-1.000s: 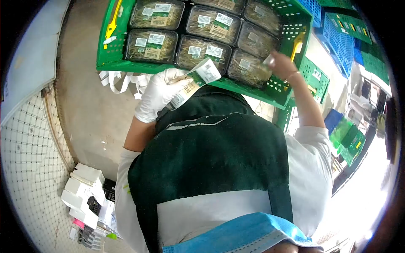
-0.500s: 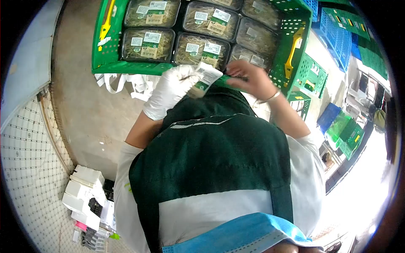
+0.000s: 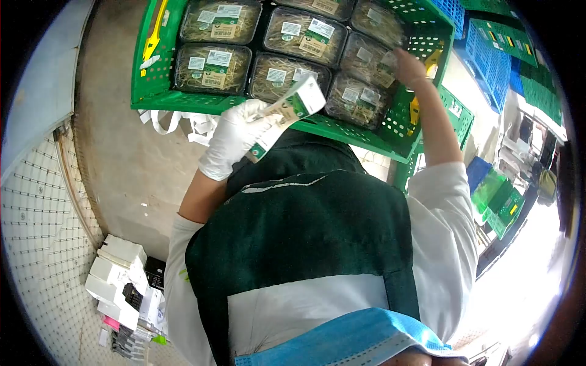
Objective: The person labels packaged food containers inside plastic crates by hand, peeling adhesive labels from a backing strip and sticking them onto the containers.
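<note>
Left grip (image 3: 235, 135) holds labels (image 3: 296, 108) beside a green crate (image 3: 183, 102), brownish-grey floor (image 3: 134, 158) below.

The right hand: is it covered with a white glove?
No, the right hand shows bare skin over the packs, while the white glove is on the left hand.

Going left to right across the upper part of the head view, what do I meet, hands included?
Yellow plastic crate handle → white-gloved left hand → green, beige and white printed label strip → nearest right-hand black plastic tray → bare right hand → blue plastic crate.
</note>
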Demonstrator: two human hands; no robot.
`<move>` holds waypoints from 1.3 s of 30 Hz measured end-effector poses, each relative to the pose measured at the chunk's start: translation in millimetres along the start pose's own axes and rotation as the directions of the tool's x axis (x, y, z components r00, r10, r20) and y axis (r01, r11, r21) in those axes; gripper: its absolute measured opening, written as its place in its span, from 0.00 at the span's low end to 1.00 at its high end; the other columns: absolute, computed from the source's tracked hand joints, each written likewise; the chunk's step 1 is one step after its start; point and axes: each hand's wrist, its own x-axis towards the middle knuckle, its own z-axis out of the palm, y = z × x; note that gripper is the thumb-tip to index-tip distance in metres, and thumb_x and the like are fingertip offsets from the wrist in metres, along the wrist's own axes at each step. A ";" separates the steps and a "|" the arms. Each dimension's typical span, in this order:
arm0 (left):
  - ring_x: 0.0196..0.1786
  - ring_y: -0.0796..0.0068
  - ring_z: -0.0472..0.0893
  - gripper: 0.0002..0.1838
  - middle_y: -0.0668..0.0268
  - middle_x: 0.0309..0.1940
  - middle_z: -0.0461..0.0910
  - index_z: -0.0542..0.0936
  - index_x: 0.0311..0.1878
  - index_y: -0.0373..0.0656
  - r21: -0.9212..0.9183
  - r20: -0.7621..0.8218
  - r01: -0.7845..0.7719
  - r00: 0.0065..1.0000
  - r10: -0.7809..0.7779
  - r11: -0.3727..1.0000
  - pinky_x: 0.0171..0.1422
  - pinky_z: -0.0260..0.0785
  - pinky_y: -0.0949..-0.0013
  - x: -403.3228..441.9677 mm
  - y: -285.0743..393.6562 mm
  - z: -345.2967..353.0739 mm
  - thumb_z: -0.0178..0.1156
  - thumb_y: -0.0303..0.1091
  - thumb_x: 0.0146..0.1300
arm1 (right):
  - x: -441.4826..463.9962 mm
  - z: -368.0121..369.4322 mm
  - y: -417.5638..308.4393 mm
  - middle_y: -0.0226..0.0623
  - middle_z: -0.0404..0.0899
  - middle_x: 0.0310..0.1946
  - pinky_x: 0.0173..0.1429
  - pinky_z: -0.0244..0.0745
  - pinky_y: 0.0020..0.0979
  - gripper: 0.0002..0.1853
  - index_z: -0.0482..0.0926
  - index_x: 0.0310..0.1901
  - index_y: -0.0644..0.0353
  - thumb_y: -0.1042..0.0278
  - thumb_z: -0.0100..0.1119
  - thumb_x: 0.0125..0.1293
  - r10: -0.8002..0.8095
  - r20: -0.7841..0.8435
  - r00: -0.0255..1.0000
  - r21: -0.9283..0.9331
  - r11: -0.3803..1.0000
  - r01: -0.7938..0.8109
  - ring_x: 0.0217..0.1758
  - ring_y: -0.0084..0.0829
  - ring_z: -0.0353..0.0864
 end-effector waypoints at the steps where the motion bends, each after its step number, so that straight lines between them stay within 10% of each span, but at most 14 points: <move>1: 0.29 0.88 0.73 0.06 0.69 0.28 0.77 0.75 0.36 0.37 -0.039 0.011 0.015 1.000 -0.015 0.999 0.32 0.66 0.83 -2.9 2.2 -3.9 0.54 0.26 0.55 | 10.2 8.3 -7.5 0.47 0.73 0.43 0.45 0.71 0.38 0.23 0.61 0.52 0.60 0.67 0.49 0.53 0.064 0.179 0.982 -0.010 0.998 -0.063 0.44 0.46 0.74; 8: 0.35 0.85 0.74 0.10 0.67 0.35 0.77 0.73 0.42 0.36 -0.139 0.045 -0.003 0.999 0.009 0.990 0.39 0.69 0.81 -5.3 -1.3 -12.5 0.53 0.21 0.55 | -25.0 8.1 -49.8 0.51 0.66 0.50 0.51 0.67 0.37 0.31 0.56 0.57 0.60 0.56 0.53 0.54 0.187 -0.155 0.970 0.024 0.982 -0.185 0.50 0.44 0.70; 9: 0.35 0.85 0.74 0.10 0.67 0.35 0.77 0.73 0.42 0.36 -0.141 0.044 -0.013 0.999 0.019 0.990 0.39 0.69 0.81 -3.6 0.3 -8.1 0.53 0.21 0.55 | -35.9 -4.8 -60.8 0.50 0.67 0.49 0.53 0.65 0.37 0.34 0.57 0.57 0.60 0.51 0.55 0.52 0.161 -0.119 0.980 0.293 0.948 -0.120 0.50 0.43 0.70; 12: 0.39 0.83 0.74 0.14 0.65 0.39 0.75 0.71 0.46 0.36 -0.167 0.029 -0.100 0.994 0.106 0.981 0.43 0.69 0.80 -2.7 2.3 3.0 0.53 0.20 0.54 | -81.7 -43.7 -117.6 0.49 0.70 0.44 0.55 0.62 0.37 0.34 0.63 0.53 0.62 0.47 0.57 0.50 -0.188 -0.144 0.972 0.923 0.329 0.201 0.50 0.43 0.69; 14: 0.42 0.81 0.73 0.16 0.64 0.41 0.74 0.70 0.48 0.36 -0.076 0.040 -0.176 0.983 0.179 0.981 0.46 0.68 0.78 0.7 5.1 3.1 0.53 0.20 0.54 | -88.0 -75.3 -136.9 0.49 0.71 0.43 0.55 0.62 0.36 0.30 0.64 0.50 0.63 0.53 0.60 0.50 -0.196 -0.383 0.903 0.543 0.743 0.392 0.48 0.43 0.69; 18: 0.38 0.81 0.75 0.13 0.66 0.37 0.76 0.71 0.44 0.36 -0.098 -0.010 -0.151 0.989 0.151 0.984 0.43 0.68 0.79 -2.0 9.7 -15.9 0.53 0.21 0.54 | -71.5 -50.5 -101.6 0.44 0.75 0.39 0.46 0.69 0.31 0.17 0.71 0.44 0.59 0.70 0.57 0.49 -0.040 -0.136 0.990 0.802 0.582 0.134 0.42 0.38 0.76; 25: 0.30 0.86 0.74 0.07 0.67 0.31 0.76 0.73 0.39 0.35 -0.213 -0.105 -0.203 0.977 0.184 0.956 0.35 0.68 0.82 -3.9 -6.1 -36.6 0.53 0.22 0.55 | -20.6 -11.6 -2.4 0.47 0.73 0.43 0.50 0.66 0.35 0.18 0.68 0.46 0.63 0.77 0.48 0.50 0.106 -0.109 0.988 0.520 0.854 -0.035 0.47 0.42 0.71; 35: 0.29 0.88 0.73 0.06 0.69 0.29 0.76 0.74 0.37 0.37 -0.130 -0.078 -0.168 0.984 0.159 0.977 0.33 0.66 0.83 -13.3 -4.5 -43.2 0.52 0.23 0.56 | -7.8 55.1 -27.6 0.46 0.51 0.59 0.61 0.51 0.41 0.36 0.54 0.59 0.55 0.63 0.58 0.48 0.308 -0.254 0.917 0.207 0.943 -0.259 0.60 0.45 0.52; 39: 0.28 0.89 0.72 0.05 0.70 0.28 0.76 0.74 0.37 0.38 -0.207 -0.031 -0.179 0.984 0.176 0.962 0.32 0.65 0.84 -14.0 -0.9 -37.2 0.51 0.24 0.57 | 2.1 73.2 -22.5 0.38 0.35 0.66 0.67 0.43 0.37 0.39 0.42 0.64 0.53 0.55 0.51 0.55 0.111 0.049 0.993 0.184 0.976 -0.118 0.68 0.39 0.39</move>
